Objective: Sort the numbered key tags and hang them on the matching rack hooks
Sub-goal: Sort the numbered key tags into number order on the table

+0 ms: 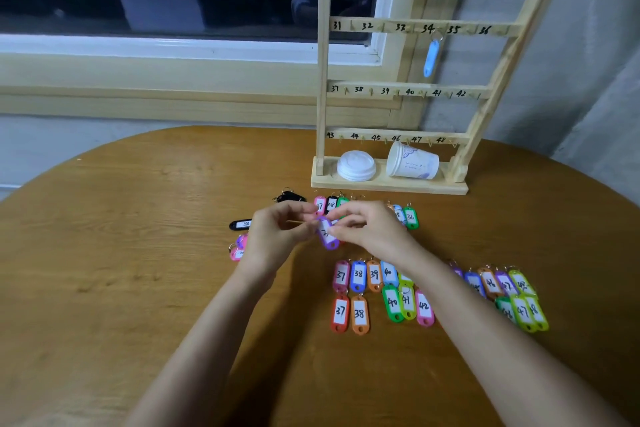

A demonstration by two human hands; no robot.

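Head view, nearest me: rows of tags [360, 314] numbered 37 to 48 lie flat on the table [138, 253]. Just beyond them my left hand [277, 232] and right hand [367, 229] meet above the wood, the fingers of both curled and pinching a purple tag [327, 234] between them. Loose tags [411, 217] lie behind the hands. Farthest off, the rack [389, 185] stands upright with one blue tag [431, 57] hanging at hook 34, and a paper cup [414, 163] and lids [356, 166] on its base.

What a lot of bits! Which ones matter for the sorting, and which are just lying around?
Job: purple key tag, pinched by left hand and right hand; numbered wooden rack; blue tag hung near 34; sorted tags on table.
Lying about: paper cup on its side; white lids.
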